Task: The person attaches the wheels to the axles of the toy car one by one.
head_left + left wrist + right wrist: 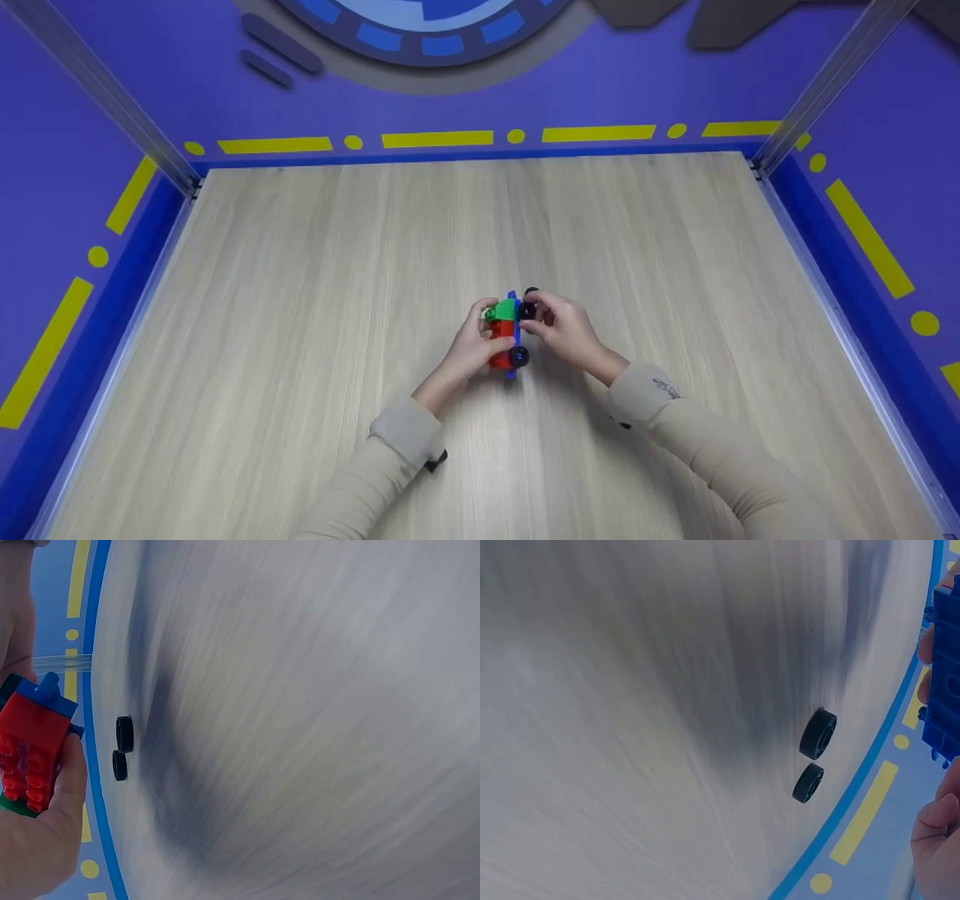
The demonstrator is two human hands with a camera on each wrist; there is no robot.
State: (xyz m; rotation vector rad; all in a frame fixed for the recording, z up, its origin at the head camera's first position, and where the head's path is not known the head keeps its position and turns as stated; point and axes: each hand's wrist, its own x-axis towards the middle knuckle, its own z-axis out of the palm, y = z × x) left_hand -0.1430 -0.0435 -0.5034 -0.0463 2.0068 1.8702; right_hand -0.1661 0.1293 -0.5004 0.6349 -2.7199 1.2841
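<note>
My left hand (469, 351) grips a toy car of building bricks, tipped onto its side above the table. Its red brick body (501, 352) and green brick (505, 310) sit on a blue wheeled base (946, 675). One black wheel (520, 357) is on the base at the near end. At the far end, my right hand (568, 330) pinches another black wheel (527, 311) against the base's side. The studs of the red brick (34, 742) show in the left wrist view. Whether the pinched wheel is seated on its axle is hidden by the fingers.
Two loose black wheels, a larger one (818, 733) and a smaller one (808, 783), rest on the wooden table (337, 285) beyond the hands. Blue-purple walls (450, 112) with yellow marks stand around the table's back and sides.
</note>
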